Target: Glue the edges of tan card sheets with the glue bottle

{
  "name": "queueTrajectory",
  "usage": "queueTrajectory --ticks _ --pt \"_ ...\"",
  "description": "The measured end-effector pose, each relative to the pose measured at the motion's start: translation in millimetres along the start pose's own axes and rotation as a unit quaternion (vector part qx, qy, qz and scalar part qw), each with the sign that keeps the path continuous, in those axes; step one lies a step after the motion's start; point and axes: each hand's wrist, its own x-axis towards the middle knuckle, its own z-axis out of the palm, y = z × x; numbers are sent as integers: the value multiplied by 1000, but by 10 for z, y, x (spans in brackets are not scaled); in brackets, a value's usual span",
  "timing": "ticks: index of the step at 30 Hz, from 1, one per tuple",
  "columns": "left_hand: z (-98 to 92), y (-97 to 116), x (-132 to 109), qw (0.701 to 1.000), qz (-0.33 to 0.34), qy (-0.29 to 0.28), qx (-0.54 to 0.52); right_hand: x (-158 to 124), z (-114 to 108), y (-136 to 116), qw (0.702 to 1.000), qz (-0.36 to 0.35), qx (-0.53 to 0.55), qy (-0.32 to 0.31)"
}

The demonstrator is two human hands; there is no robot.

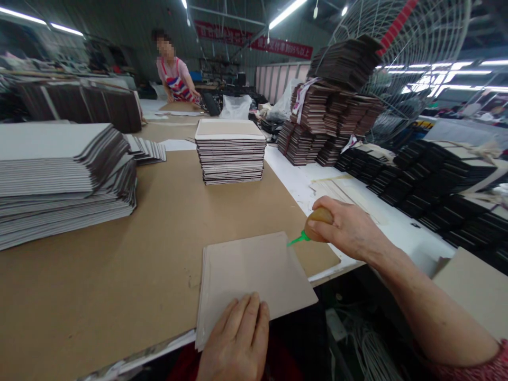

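Note:
A squeeze bottle (319,221) with a green nozzle is gripped in my right hand (349,227). Its tip points down at the far right corner of a thin stack of beige panels (254,280); whether it touches the surface, I cannot tell. My left hand (240,338) lies flat on the near edge of these panels, fingers stretched out. The panels rest at the front edge of the brown-topped table (159,254) and stick out a little past it.
A neat stack of pale, dark-edged pieces (230,156) stands beyond the panels. Larger stacked sheets (47,169) fill the left. Dark bundles (428,180) and a brown pile (325,111) line the right, near a wire-caged fan (408,58). A person (177,74) leans over a far table.

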Motion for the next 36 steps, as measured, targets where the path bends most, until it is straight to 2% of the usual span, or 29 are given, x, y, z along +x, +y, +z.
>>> queueTrajectory --ticks 6,11,22,29,36 --pt "21 -17 -7 1000 5 14 2 178 81 -17 1000 6 0 14" --pt "74 -51 -36 1000 24 15 2 153 41 -42 1000 4 -8 9" --pt "-60 10 5 999 -5 -38 -15 -158 -105 -39 999 6 6 -35" --pt "-44 13 -20 998 -5 -55 -15 -401 -160 0 998 7 25 -56" --pt "-33 -50 -22 997 38 -67 2 -637 -215 16 996 19 49 -77"
